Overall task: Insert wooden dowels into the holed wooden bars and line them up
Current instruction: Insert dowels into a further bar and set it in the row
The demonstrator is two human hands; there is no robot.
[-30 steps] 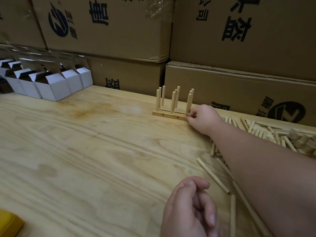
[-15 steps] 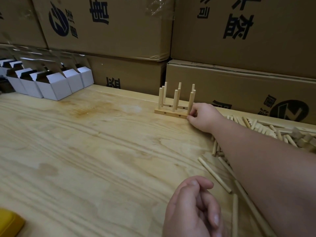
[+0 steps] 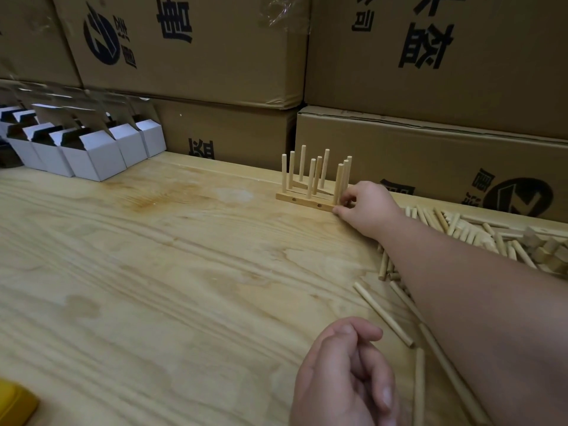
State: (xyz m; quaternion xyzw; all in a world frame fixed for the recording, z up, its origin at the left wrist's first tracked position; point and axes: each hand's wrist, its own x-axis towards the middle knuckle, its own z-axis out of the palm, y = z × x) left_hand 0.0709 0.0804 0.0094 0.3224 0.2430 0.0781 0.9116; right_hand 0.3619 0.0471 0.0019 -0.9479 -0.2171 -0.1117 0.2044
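Fingertips (image 3: 344,200) of the right hand (image 3: 367,210) pinch the right-hand end of the nearest holed bar (image 3: 307,203), thumb low on its front corner and the others curled against the end dowel. Over the last second the hand has kept that grip while the little rack of bars and upright dowels (image 3: 313,176) shifted only slightly against the cartons behind (some of that may be the head moving). My reading is that this is the lining-up step, nudging the newest bar flush with the others rather than inserting anything.

The rack stands at about one o'clock on the table (image 3: 153,272), close to the back edge. I count nine upright dowels, three to a row, so three bars, though only the front one shows fully. It has two side holes.

The left hand (image 3: 347,376), at five o'clock near the bottom edge, has fingers loosely curled and holds nothing I can see.

Loose dowels (image 3: 382,313) lie from three to five o'clock, too many and too overlapped to count. About six white cartons (image 3: 92,158) stand at ten o'clock.
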